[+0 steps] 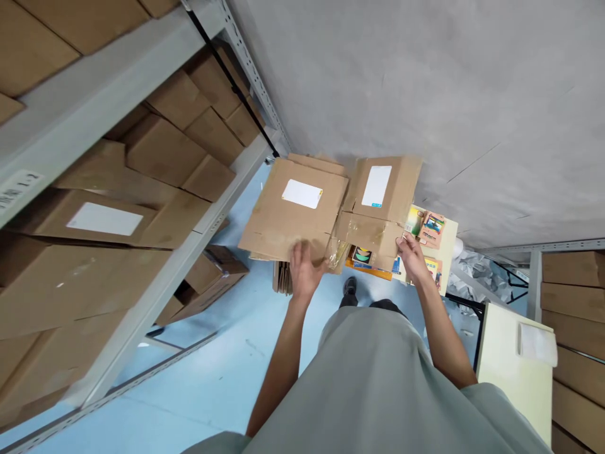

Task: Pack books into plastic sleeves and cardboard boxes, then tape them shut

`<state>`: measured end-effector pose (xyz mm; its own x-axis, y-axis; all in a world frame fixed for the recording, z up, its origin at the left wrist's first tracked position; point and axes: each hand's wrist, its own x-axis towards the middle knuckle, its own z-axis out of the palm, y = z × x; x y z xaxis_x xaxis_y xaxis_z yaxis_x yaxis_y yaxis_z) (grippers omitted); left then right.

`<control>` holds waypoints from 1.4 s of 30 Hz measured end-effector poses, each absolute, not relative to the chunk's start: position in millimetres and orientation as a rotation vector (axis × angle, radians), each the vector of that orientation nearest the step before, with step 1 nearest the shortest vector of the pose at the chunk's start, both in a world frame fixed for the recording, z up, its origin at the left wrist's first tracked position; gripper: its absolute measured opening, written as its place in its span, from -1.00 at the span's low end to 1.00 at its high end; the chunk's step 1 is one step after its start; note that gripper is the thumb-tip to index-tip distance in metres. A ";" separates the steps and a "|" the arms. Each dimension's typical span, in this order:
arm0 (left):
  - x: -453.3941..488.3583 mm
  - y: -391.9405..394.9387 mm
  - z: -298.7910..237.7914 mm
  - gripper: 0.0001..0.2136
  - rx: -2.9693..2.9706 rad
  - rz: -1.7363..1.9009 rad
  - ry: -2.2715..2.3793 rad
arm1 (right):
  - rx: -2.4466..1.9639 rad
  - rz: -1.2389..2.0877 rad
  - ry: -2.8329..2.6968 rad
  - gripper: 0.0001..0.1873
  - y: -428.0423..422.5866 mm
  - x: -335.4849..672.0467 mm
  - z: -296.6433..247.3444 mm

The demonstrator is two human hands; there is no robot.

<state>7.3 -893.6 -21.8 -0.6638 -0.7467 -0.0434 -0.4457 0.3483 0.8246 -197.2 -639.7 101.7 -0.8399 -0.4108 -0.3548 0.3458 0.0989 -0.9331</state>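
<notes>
An open cardboard box (373, 236) stands ahead of me, its two top flaps spread apart. My left hand (305, 270) presses on the left flap (293, 211), which carries a white label. My right hand (412, 255) grips the edge of the right flap (385, 186), also labelled. Inside the box I see colourful printed items (363, 256). More colourful packs (428, 230) lie just right of the box. Clear tape hangs from the flap between my hands.
A grey metal rack (155, 277) full of cardboard boxes fills the left side. Flattened cardboard (282, 277) leans under the box. A pale yellow table (515, 372) stands at right, with crumpled paper (477, 268) behind it and another rack of boxes (574, 315). Blue floor below.
</notes>
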 end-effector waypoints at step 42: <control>-40.6 -921.0 9.1 -0.68 1.559 -2.331 -0.918 | -0.094 -1.475 1.785 -0.64 -783.4 -112.5 -11.7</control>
<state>-40.6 -921.0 9.1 -0.4290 -0.4756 -0.7680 -0.1760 -0.7899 0.5875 -112.5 -783.4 -11.7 -0.6764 -0.5196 -0.5220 0.4148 0.3169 -0.8530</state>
